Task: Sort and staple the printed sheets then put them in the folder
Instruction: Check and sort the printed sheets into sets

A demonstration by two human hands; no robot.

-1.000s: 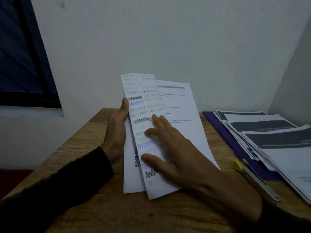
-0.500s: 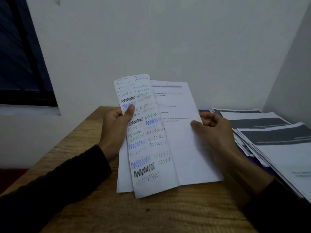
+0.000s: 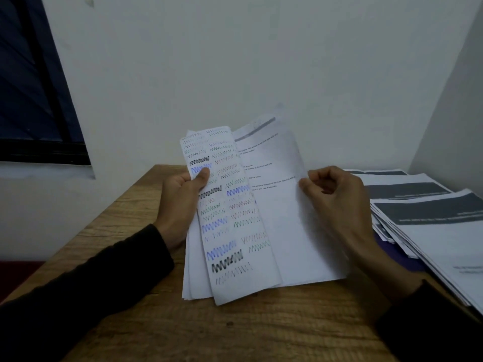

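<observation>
head view: i see my left hand [image 3: 180,202] gripping a bundle of printed sheets [image 3: 235,231] along its left edge, thumb [image 3: 202,176] pressed on the front page and fingers curled behind. the front page [image 3: 227,212] is covered in rows of zigzag scribbles in black, blue, red and green, and it bows over toward the left. the bundle stands tilted, its lower edge resting on the wooden table [image 3: 235,330].

my right hand [image 3: 337,202] is at the right edge of a text sheet [image 3: 279,205] that is fanned out behind the scribbled page. its fingers are curled and the thumb and forefinger meet at the paper's edge, pinching that sheet. the sheet carries a grey bar near its top and a few lines of small print, too blurred for me to read.

to the right, a spread pile of papers [image 3: 423,205] with dark grey bands lies flat on the table, well apart from the bundle in my hands. under that pile i can make out a purple folder [image 3: 397,254], mostly covered, only a strip of it showing just beside my right wrist.

both forearms are in dark sleeves [image 3: 104,278]. behind the table is a pale wall [image 3: 261,61], with a dark window [image 3: 34,87] at upper left.
</observation>
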